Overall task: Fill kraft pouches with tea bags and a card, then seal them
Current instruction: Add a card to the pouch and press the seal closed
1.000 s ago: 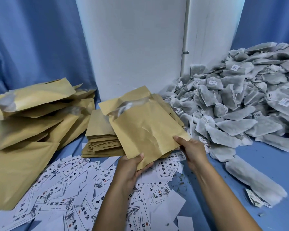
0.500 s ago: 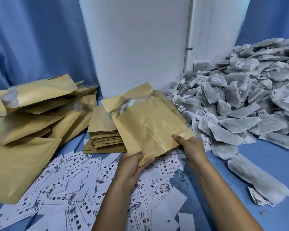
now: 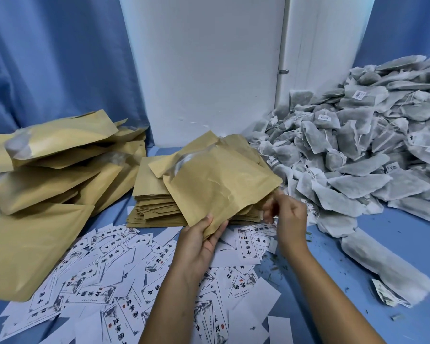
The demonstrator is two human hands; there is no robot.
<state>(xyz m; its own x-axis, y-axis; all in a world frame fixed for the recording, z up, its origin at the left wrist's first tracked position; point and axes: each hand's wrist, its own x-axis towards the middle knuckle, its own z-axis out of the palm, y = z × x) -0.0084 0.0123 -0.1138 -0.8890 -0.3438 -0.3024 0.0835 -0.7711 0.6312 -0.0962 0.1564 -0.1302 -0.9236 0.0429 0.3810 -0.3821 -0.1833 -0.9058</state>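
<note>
Printed cards [image 3: 124, 281] lay spread on the blue table [image 3: 395, 244], nearest of all. The left hand [image 3: 199, 242] pinched the bottom corner of one flat kraft pouch [image 3: 221, 184]. The right hand [image 3: 287, 217] was at its side edge, too blurry to tell its grip. That pouch looked empty, so filling and sealing were left. Behind it sat a stack of empty pouches [image 3: 154, 207], puffy filled pouches [image 3: 60, 155] on the left, and a big tea bag pile [image 3: 358, 150] on the right.

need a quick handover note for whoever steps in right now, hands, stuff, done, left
Left hand grips the near corner of a kraft pouch. Right hand is at its right edge, blurred, grip unclear.
Flat pouches are stacked behind, cards in front, tea bags at right, bulging pouches at left.
Left: fill this pouch with tea bags and a card, then seal.
</note>
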